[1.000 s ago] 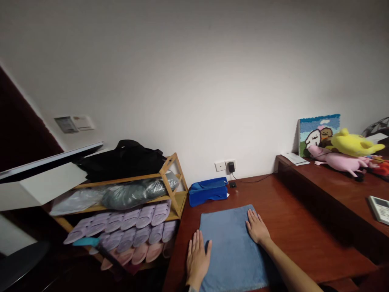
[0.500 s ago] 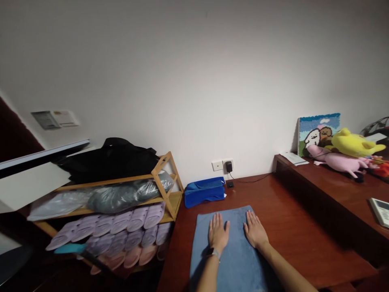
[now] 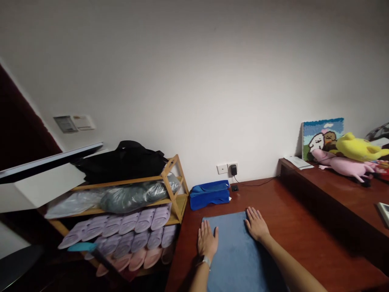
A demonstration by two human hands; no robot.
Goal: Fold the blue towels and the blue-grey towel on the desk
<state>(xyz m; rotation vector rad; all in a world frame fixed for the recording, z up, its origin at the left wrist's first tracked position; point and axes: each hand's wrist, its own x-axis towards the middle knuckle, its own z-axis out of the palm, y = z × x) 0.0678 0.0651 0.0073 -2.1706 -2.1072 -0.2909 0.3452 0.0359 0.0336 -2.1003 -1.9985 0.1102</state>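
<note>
A grey-blue towel (image 3: pixel 234 247) lies spread flat on the reddish-brown wooden table (image 3: pixel 306 231). My left hand (image 3: pixel 208 240), with a watch on the wrist, rests flat at the towel's left edge near its far left corner. On the far right corner lies my right hand (image 3: pixel 257 224), palm down with fingers stretched out. Both hands are open and hold nothing. Beyond the towel, against the wall, sit folded bright blue cloths (image 3: pixel 210 196). The near end of the towel runs out of view.
To the left, a wooden rack (image 3: pixel 178 202) bears slippers (image 3: pixel 145 220), plastic-wrapped bundles and a black bag (image 3: pixel 121 162). A plugged-in charger (image 3: pixel 233 169) trails a cable along the wall. On the raised right ledge are plush toys (image 3: pixel 343 163) and a dog picture (image 3: pixel 323 138).
My hands have spread apart: the left slid outward to the towel's left edge, the right to its far right corner. The view has shifted slightly left.
</note>
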